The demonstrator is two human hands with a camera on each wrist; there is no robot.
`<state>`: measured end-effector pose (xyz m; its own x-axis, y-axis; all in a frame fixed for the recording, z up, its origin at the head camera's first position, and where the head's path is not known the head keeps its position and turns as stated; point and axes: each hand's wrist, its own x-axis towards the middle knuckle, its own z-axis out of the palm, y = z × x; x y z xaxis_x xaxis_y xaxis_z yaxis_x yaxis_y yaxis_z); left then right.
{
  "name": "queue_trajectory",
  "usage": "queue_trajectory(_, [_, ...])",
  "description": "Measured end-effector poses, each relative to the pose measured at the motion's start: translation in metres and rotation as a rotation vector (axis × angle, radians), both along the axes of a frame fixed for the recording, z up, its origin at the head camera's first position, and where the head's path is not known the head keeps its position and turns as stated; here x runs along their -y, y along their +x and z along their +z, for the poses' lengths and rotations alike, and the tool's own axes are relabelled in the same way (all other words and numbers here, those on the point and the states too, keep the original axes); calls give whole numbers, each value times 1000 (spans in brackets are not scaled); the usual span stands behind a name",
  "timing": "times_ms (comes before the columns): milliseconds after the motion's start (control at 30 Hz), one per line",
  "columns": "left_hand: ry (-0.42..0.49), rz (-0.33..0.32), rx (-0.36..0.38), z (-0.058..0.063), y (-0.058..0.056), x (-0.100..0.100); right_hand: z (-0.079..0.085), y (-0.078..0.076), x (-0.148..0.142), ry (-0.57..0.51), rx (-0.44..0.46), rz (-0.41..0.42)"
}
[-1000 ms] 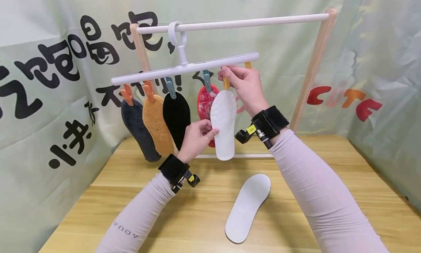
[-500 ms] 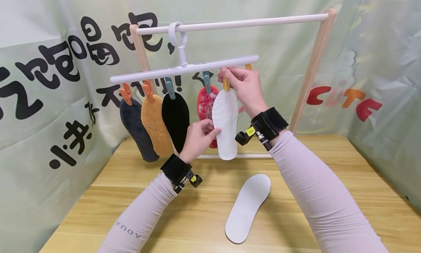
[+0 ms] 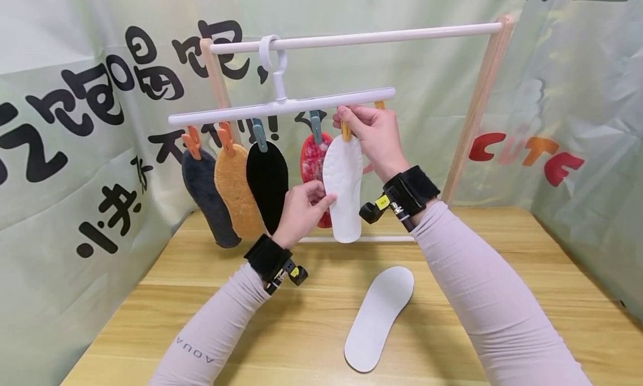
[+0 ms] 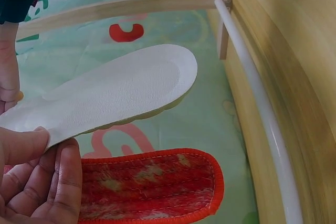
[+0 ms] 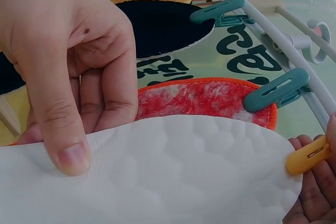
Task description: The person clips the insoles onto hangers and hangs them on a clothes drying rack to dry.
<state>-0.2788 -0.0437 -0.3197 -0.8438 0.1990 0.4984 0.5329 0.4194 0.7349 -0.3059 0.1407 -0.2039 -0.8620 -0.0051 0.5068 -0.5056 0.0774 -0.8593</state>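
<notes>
My left hand (image 3: 301,212) pinches the left edge of a white insole (image 3: 342,193) between thumb and fingers. In the right wrist view the dimpled face of this insole (image 5: 199,156) shows. My right hand (image 3: 378,138) pinches a yellow clothespin (image 3: 346,130) under the white hanger (image 3: 321,100). The tip of that yellow clothespin (image 5: 307,156) sits over the insole's upper end. Behind the insole hangs a red patterned insole (image 3: 312,157) from a teal clothespin (image 3: 316,126). A second white insole (image 3: 379,318) lies on the table below.
Dark grey (image 3: 208,199), orange-tan (image 3: 238,191) and black insoles (image 3: 268,179) hang at left from clothespins. The hanger hooks over a rack's white rail (image 3: 392,36). Another yellow clothespin (image 3: 379,104) is at the hanger's right end. The rack's wooden post (image 3: 474,115) stands at right.
The hanger's right end has dipped, and my right hand has come down slightly with the yellow clothespin. My left hand has shifted a little to the right with the white insole.
</notes>
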Motion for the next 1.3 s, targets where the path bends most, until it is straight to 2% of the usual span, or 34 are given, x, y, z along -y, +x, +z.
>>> queue_trajectory(200, [-1,1,-28,1,-1,-1,0,1,0,21,5,-17])
queue_trajectory(433, [11,6,-19,4,0,-2,-2,1,0,30,-2,-17])
queue_trajectory(900, [8,17,-4,3,-1,0,-5,1,0,17,11,41])
queue_trajectory(1300, [-5,12,14,-1,-5,4,-14,5,-4,112,3,38])
